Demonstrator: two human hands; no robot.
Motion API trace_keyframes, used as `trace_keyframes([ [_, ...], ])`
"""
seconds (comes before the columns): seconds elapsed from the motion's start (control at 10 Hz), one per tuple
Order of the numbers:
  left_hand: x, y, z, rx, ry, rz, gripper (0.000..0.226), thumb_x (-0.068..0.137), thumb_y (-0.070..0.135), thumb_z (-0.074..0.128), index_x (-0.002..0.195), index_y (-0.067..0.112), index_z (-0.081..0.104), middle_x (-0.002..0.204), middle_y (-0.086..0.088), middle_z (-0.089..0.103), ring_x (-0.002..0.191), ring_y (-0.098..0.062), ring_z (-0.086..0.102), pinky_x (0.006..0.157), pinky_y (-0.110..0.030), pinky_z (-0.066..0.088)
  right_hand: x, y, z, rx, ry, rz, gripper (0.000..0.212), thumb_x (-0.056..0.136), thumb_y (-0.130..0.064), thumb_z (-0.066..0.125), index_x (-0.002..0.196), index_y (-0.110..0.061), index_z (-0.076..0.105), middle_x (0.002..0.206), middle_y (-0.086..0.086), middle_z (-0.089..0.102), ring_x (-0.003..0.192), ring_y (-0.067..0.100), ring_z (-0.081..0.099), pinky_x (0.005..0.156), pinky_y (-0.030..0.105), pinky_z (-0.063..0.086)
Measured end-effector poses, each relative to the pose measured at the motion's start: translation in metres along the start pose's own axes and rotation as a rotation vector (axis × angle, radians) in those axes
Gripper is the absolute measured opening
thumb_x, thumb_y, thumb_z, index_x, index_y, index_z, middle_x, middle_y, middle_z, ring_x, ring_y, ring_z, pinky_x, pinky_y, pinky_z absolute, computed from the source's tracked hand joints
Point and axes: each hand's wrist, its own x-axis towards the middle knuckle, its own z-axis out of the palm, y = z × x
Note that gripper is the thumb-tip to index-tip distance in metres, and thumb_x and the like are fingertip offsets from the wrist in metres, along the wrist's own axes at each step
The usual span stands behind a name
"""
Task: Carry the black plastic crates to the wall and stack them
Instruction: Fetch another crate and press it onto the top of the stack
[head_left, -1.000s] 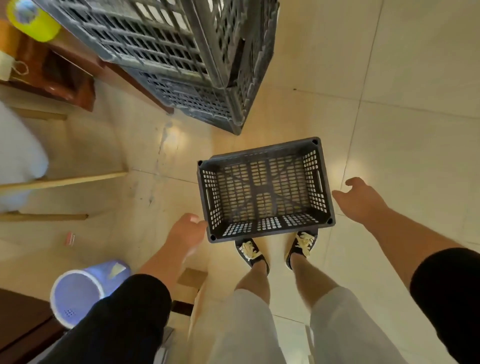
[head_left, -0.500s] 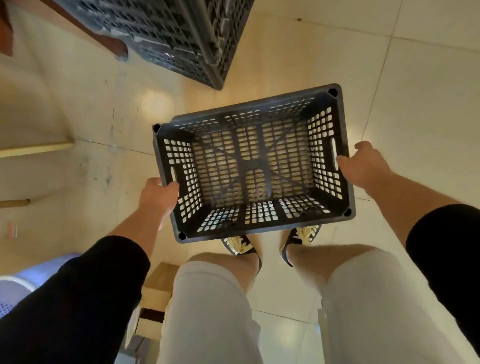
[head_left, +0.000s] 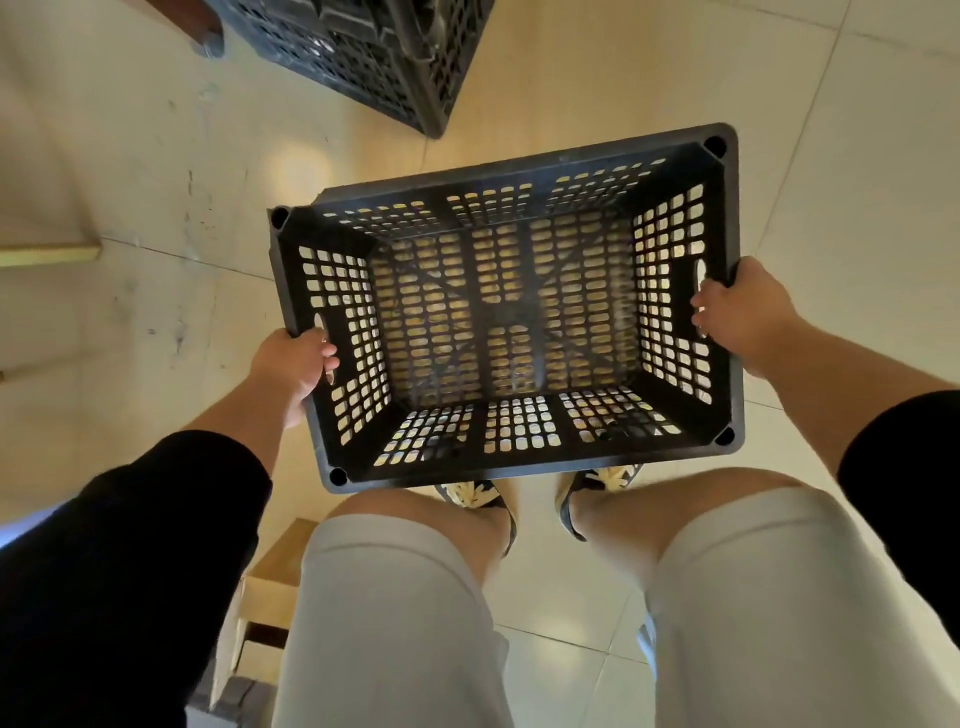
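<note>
Left hand (head_left: 296, 364), right hand (head_left: 737, 312) grip handle slots; crate (head_left: 675, 447) between them.

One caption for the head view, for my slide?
Both hands, left hand and right hand, grip an empty black crate by its handles.

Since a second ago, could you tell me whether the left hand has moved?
Yes. The left hand was open beside the crate and off it; now it grips the crate's left handle slot, with the crate larger against the floor tiles.
</note>
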Motion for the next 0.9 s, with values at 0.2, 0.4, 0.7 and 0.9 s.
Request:
trace_keyframes([
  [0.2,-0.041,0.009,-0.019,0.048,-0.001,0.073,0.023,0.101,0.021,0.054,0.115,0.008,0.066,0.084,-0.007,0.063,0.067,-0.018,0.058,0.072,-0.035,0.051,-0.023,0.005,-0.034,-0.078,0.013,-0.015,0.028,0.108,-0.025,0.056,0.131,-0.012,0.048,0.123,0.008,0.064,0.102,0.029,0.064,0.076,0.041,0.057],
  [0.4,-0.137,0.036,-0.056,0.042,-0.048,0.129,0.018,0.102,0.027,0.059,0.111,0.012,0.064,0.079,-0.003,0.058,0.065,-0.017,0.053,0.072,-0.036,0.050,-0.113,0.016,-0.111,-0.049,0.060,0.018,0.029,0.100,-0.025,0.051,0.123,-0.007,0.053,0.114,0.019,0.070,0.101,0.040,0.071,0.085,0.057,0.061],
  [0.7,-0.311,0.096,-0.107,0.239,-0.084,0.260,0.019,0.105,0.029,0.059,0.092,0.015,0.059,0.079,-0.006,0.060,0.066,-0.020,0.054,0.072,-0.038,0.052,-0.260,0.078,-0.223,0.121,0.116,0.142,0.029,0.092,-0.034,0.046,0.112,-0.013,0.051,0.109,0.020,0.069,0.099,0.042,0.071,0.090,0.061,0.059],
  [0.9,-0.419,0.150,-0.117,0.407,-0.187,0.409,0.023,0.106,0.030,0.058,0.100,0.008,0.061,0.080,-0.010,0.062,0.069,-0.024,0.057,0.066,-0.037,0.051,-0.368,0.101,-0.300,0.209,0.231,0.207,0.027,0.105,-0.023,0.054,0.121,-0.001,0.053,0.109,0.017,0.059,0.102,0.043,0.062,0.092,0.056,0.056],
])
